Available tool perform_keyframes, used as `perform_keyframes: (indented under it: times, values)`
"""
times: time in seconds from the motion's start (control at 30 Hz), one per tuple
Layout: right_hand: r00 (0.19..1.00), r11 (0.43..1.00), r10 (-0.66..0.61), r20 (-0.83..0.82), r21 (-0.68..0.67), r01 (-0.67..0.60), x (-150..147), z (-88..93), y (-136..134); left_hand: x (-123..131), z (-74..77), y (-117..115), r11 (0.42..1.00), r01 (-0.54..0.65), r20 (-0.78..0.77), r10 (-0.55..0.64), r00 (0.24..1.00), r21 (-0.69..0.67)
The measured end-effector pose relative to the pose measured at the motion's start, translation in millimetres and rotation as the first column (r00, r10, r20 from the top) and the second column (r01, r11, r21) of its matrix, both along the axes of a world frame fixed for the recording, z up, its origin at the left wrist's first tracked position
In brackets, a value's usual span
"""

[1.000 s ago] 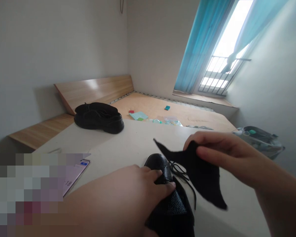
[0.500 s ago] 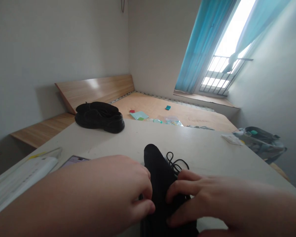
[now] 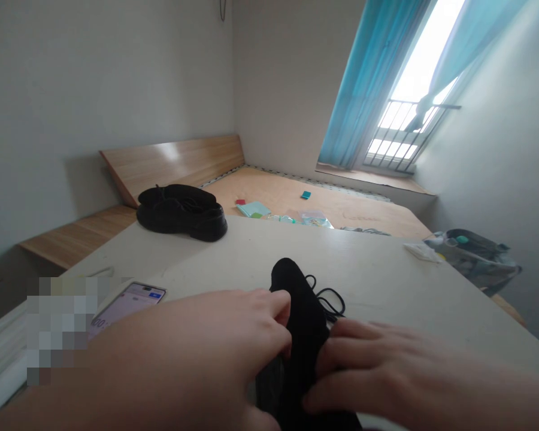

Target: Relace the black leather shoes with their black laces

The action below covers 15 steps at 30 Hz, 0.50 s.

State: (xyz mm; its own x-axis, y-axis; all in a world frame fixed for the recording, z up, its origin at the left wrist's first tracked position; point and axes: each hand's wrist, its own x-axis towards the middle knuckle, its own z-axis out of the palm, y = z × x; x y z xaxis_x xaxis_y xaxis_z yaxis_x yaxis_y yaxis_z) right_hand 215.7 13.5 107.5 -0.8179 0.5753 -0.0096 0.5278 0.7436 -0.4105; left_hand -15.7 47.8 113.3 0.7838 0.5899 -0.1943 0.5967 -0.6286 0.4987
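A black lace-up shoe [image 3: 300, 311] is on the table in front of me, its upper end pointing away. A long matte black flap or lining faces up, and a loop of black lace [image 3: 332, 301] spills out on its right side. My left hand [image 3: 247, 326] has its fingers curled at the shoe's left edge. Pressed against the right side, my right hand [image 3: 363, 365] has its fingers bent and close together. The shoe's near end is partly hidden by both hands. Another black shoe [image 3: 182, 212] rests at the table's far left edge.
A phone [image 3: 132, 299] with a lit screen lies left, partly behind my left forearm. White tissue [image 3: 422, 252] is near the right table edge [image 3: 467, 281], beside a lined bin [image 3: 476, 257]. Beyond the table, a bed [image 3: 354, 206] holds small packets and a green cloth-like piece [image 3: 254, 209].
My left hand has shifted slightly right and up along the shoe's edge. The right hand's fingers have drawn closer together. The shoe has moved slightly right, and more of the phone shows.
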Motion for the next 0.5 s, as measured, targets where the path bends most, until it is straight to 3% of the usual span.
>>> perform_keyframes:
  times: [0.1, 0.17, 0.2, 0.3, 0.4, 0.5]
  values:
    - [0.964, 0.948, -0.267, 0.011, -0.176, 0.265, 9, 12.0, 26, 7, -0.4, 1, 0.999, -0.029, -0.04, 0.028, 0.999, -0.016]
    - [0.891, 0.882, -0.444, 0.089, -0.133, 0.453, 21, 3.1, 48, 12, -0.2, 1, 0.999, -0.041, -0.101, 0.038, 0.994, -0.03]
    - [0.864, 0.861, -0.475, 0.168, -0.117, 0.496, 28, -5.7, 58, 13, 0.2, 1, 0.998, -0.041, -0.132, 0.036, 0.991, -0.038]
    - [0.831, 0.861, -0.379, 0.407, -0.175, 0.478, 42, -39.4, 82, 16, 2.3, 2, 0.998, -0.031, -0.146, 0.022, 0.989, -0.063]
    - [0.843, 0.878, -0.346, 0.412, -0.174, 0.446, 40, -67.1, 92, 18, 4.9, 3, 0.996, -0.035, -0.134, 0.023, 0.991, -0.088]
    - [0.871, 0.904, -0.349, 0.347, -0.123, 0.411, 30, -79.0, 91, 22, 7.9, 4, 0.995, -0.021, -0.226, -0.002, 0.974, -0.1]
